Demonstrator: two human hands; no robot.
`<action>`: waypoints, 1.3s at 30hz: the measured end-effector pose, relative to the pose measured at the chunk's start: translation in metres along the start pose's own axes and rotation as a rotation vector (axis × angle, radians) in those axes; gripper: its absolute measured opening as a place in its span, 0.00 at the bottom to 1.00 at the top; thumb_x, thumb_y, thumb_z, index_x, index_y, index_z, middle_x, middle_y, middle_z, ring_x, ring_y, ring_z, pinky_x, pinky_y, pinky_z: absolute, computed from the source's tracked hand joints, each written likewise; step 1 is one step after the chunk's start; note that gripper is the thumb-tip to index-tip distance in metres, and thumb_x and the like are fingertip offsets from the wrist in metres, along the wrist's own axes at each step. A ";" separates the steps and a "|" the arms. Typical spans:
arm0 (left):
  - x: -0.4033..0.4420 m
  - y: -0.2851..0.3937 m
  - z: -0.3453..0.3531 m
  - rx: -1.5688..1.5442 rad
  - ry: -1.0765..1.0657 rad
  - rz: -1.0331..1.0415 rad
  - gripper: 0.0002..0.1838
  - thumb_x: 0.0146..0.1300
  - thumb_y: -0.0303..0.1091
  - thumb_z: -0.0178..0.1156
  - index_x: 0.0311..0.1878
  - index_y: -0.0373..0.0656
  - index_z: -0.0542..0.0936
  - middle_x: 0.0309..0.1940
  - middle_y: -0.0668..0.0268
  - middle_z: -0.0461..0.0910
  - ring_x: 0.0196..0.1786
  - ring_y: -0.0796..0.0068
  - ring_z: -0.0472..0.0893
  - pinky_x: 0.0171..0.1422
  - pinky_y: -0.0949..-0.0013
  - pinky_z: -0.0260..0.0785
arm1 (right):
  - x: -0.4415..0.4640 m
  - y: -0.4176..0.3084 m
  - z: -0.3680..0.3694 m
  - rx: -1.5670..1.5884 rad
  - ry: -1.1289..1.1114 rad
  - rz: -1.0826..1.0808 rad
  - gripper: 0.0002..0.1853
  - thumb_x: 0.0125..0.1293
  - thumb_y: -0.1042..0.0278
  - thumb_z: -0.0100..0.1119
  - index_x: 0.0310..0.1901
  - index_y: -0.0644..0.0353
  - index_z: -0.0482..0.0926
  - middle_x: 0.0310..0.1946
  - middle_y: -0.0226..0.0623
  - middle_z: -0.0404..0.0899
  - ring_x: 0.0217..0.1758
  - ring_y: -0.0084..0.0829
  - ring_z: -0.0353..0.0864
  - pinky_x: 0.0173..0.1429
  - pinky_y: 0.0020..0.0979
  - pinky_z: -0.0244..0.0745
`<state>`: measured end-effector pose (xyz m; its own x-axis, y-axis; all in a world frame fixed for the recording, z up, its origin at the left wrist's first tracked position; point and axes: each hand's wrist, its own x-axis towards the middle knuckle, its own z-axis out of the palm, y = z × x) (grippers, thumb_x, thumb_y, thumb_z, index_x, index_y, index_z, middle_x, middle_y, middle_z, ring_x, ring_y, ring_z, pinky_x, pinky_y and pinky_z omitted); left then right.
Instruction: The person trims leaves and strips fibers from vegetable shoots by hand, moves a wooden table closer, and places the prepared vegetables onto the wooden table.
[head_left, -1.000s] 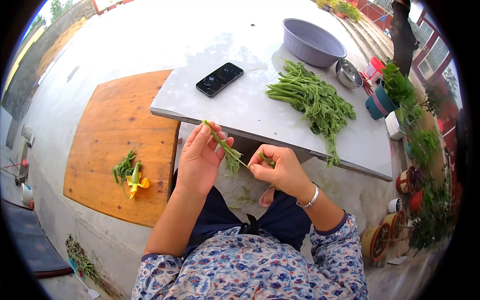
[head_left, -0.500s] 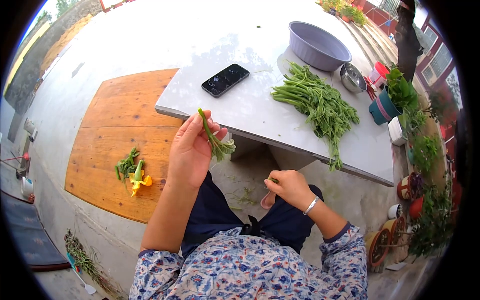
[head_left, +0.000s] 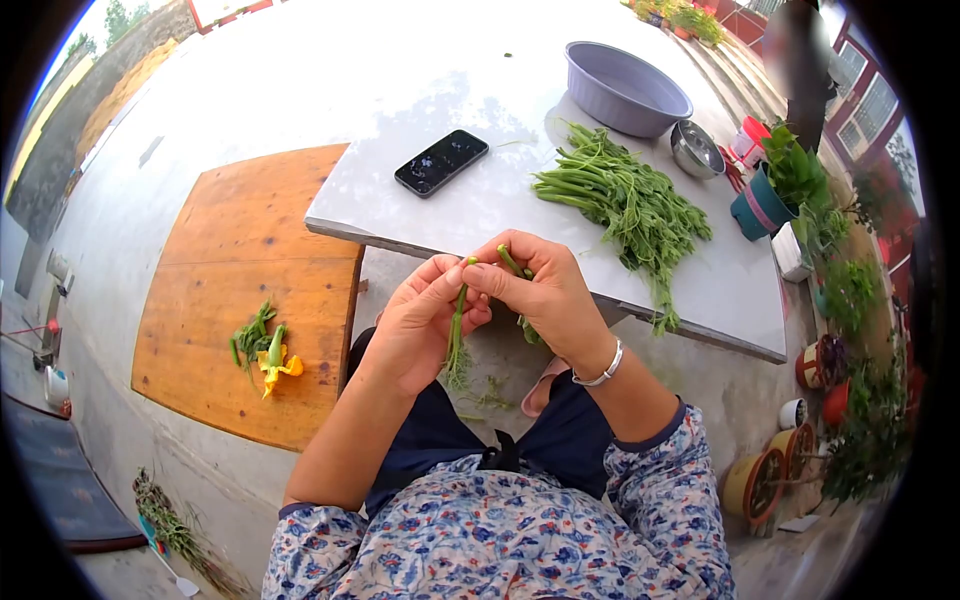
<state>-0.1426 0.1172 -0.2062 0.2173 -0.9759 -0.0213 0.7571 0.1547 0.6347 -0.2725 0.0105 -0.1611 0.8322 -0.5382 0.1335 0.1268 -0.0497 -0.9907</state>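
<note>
My left hand [head_left: 425, 315] pinches a thin green vine stem [head_left: 458, 325] whose leafy end hangs down. My right hand [head_left: 535, 295] meets it at the stem's top, thumb and fingertips closed there. A second short green piece [head_left: 515, 262] is tucked in the right hand's curled fingers. Beyond the hands, a heap of leafy green stems [head_left: 635, 205] lies on the grey table, a few tips drooping over its front edge. On the wooden table to the left rest a few green pieces [head_left: 255, 330] and a yellow squash blossom [head_left: 278, 365].
A black phone [head_left: 441, 163] lies on the grey table [head_left: 400, 225]. Behind the heap stand a purple-grey basin [head_left: 625, 95], a steel bowl [head_left: 697, 150] and a potted plant [head_left: 765, 205]. The wooden table [head_left: 250, 220] is at left. Plant scraps [head_left: 490, 392] lie on the floor.
My right hand has come up from my knee to meet the left at the stem's top. The left has lowered and moved right, and its stem now hangs more upright.
</note>
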 end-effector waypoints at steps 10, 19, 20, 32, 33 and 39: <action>-0.015 0.002 -0.014 0.357 0.010 -0.032 0.10 0.69 0.33 0.57 0.46 0.38 0.81 0.41 0.62 0.83 0.41 0.78 0.80 0.50 0.73 0.72 | 0.005 0.005 -0.008 -0.070 0.052 0.157 0.13 0.66 0.59 0.63 0.36 0.62 0.82 0.18 0.16 0.67 0.19 0.09 0.58 0.21 0.18 0.51; -0.012 0.006 -0.020 0.110 0.113 0.040 0.08 0.69 0.32 0.57 0.44 0.39 0.80 0.35 0.69 0.82 0.36 0.82 0.80 0.45 0.75 0.73 | -0.008 0.020 -0.006 -0.025 -0.056 0.230 0.16 0.67 0.56 0.62 0.39 0.64 0.83 0.25 0.23 0.78 0.27 0.11 0.70 0.31 0.18 0.65; -0.012 0.005 -0.020 0.109 0.116 0.039 0.08 0.69 0.32 0.57 0.44 0.39 0.80 0.35 0.69 0.82 0.36 0.82 0.80 0.45 0.75 0.73 | -0.009 0.017 -0.006 -0.135 -0.099 0.253 0.16 0.67 0.57 0.62 0.39 0.65 0.83 0.28 0.26 0.81 0.32 0.13 0.73 0.37 0.19 0.69; -0.012 0.013 -0.028 0.031 0.121 0.144 0.08 0.71 0.32 0.54 0.45 0.39 0.78 0.37 0.62 0.83 0.36 0.79 0.82 0.42 0.76 0.74 | -0.011 0.054 0.004 0.345 -0.153 0.405 0.11 0.69 0.63 0.59 0.44 0.61 0.82 0.23 0.20 0.75 0.17 0.07 0.57 0.20 0.14 0.48; -0.012 0.015 -0.031 0.027 0.126 0.169 0.08 0.71 0.32 0.53 0.46 0.39 0.77 0.38 0.62 0.83 0.37 0.79 0.82 0.42 0.76 0.75 | -0.010 0.052 0.004 0.345 -0.154 0.407 0.11 0.69 0.63 0.59 0.44 0.61 0.82 0.23 0.20 0.75 0.17 0.07 0.57 0.20 0.14 0.48; -0.019 0.025 -0.040 0.019 0.193 0.209 0.08 0.71 0.33 0.52 0.46 0.41 0.76 0.38 0.61 0.82 0.37 0.78 0.81 0.43 0.75 0.75 | -0.008 0.045 0.008 0.295 -0.336 0.514 0.10 0.68 0.64 0.58 0.41 0.62 0.82 0.28 0.28 0.81 0.16 0.08 0.56 0.19 0.14 0.48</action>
<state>-0.1032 0.1455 -0.2207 0.4823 -0.8754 -0.0334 0.6719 0.3452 0.6553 -0.2691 0.0197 -0.2069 0.9426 -0.1394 -0.3035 -0.2269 0.3997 -0.8881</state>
